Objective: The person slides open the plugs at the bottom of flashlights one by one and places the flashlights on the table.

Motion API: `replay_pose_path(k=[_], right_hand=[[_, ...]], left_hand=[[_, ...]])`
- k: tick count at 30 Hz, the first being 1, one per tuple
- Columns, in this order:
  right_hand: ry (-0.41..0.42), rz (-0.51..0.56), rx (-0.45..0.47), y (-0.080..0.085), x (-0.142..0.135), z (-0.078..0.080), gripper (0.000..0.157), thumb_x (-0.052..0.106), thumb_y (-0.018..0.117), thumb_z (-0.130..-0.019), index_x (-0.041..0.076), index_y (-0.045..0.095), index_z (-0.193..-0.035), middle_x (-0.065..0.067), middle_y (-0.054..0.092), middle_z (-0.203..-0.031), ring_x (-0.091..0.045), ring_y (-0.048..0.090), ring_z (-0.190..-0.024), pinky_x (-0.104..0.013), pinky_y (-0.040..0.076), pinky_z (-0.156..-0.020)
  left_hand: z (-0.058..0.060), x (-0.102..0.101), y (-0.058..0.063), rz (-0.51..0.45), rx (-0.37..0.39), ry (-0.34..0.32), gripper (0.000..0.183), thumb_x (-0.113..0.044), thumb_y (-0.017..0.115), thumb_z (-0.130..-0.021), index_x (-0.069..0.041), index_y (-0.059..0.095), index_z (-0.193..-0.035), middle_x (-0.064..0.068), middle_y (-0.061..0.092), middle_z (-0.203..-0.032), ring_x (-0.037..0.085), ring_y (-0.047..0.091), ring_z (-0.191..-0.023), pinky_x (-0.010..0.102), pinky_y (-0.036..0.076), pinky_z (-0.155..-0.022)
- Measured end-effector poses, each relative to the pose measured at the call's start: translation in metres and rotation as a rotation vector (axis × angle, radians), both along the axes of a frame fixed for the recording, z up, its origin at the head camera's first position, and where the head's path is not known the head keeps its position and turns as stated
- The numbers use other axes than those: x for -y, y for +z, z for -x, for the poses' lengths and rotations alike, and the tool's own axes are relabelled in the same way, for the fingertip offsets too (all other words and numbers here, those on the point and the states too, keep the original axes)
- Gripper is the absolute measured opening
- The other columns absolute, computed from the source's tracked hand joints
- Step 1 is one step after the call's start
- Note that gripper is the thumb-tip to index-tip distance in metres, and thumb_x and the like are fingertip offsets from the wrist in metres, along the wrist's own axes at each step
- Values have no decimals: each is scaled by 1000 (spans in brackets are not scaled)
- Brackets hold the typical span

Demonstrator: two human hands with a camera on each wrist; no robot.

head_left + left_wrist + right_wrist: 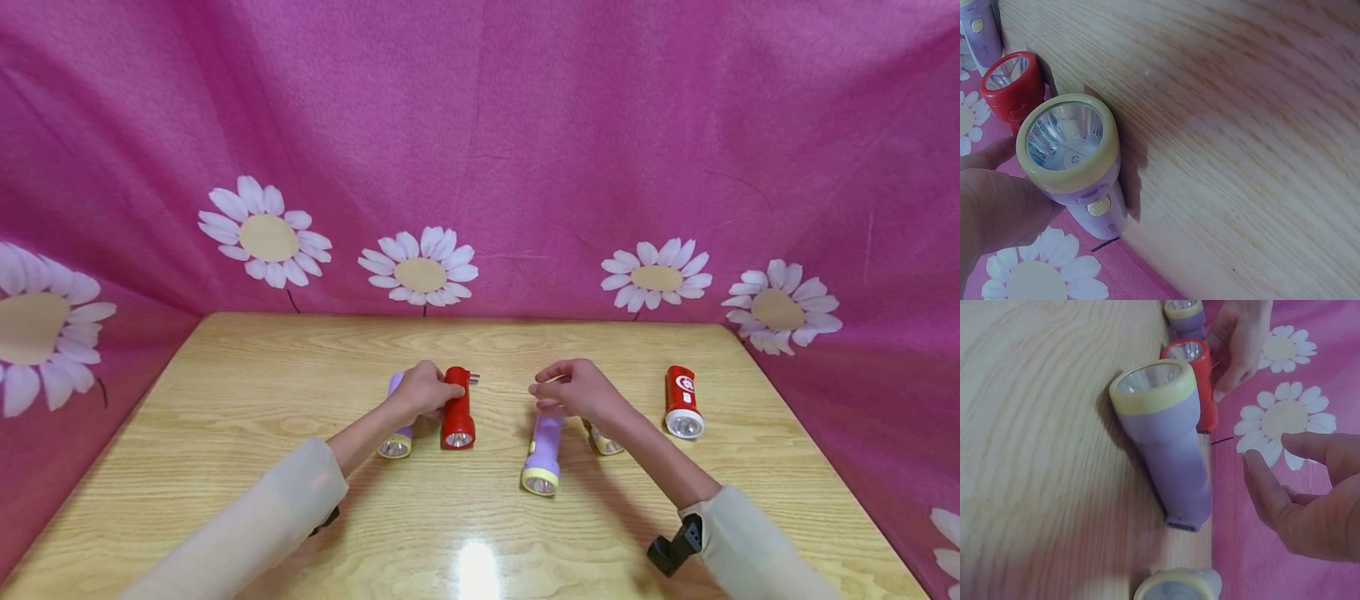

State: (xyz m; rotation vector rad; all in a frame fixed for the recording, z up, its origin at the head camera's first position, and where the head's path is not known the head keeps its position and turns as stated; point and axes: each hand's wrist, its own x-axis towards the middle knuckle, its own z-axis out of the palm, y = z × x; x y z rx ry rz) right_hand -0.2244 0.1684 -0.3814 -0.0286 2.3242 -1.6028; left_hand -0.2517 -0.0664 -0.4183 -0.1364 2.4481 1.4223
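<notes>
My left hand point(429, 390) pinches the back part of a red flashlight point(457, 421), its thumb on the body; metal prongs stick out of that flashlight's right side. Just left of this hand lies a purple flashlight point(395, 443) with a pale yellow rim, partly covered by the hand; its yellow switch shows in the left wrist view. My right hand point(581, 390) hovers behind a second purple flashlight point(543, 450), fingers loosely bent and holding nothing. A gap between these fingers and the flashlight point(1172, 450) shows in the right wrist view.
Partly hidden under my right forearm is a pale-rimmed flashlight point(606, 442). Farther right lies a red flashlight with a white rim point(682, 404). All rest on a wooden table point(300, 517), backed by a pink cloth point(525, 167) with daisies.
</notes>
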Motion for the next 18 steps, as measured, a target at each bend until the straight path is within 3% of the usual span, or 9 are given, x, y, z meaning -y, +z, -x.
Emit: replay_pose_path(k=[9,18], right_hand=[[-7,57,37,-6,-11,-8,27,7,63,-85,-11,53,-103,-22,61,-93,-24,64,-76,-41,54,-76],[-31,21,66,-12,-24,-15,28,10,66,-83,-9,53,-99,-19,62,-87,-25,65,-75,-43,54,-74]], left_hand=[[0,0,0,-5,-5,-9,28,-11,67,-83,8,52,-97,15,59,-86,20,62,-61,32,56,-57],[-1,0,0,4,-14,-14,28,-12,67,-83,8,52,-97,15,59,-85,20,61,-62,32,56,-58]])
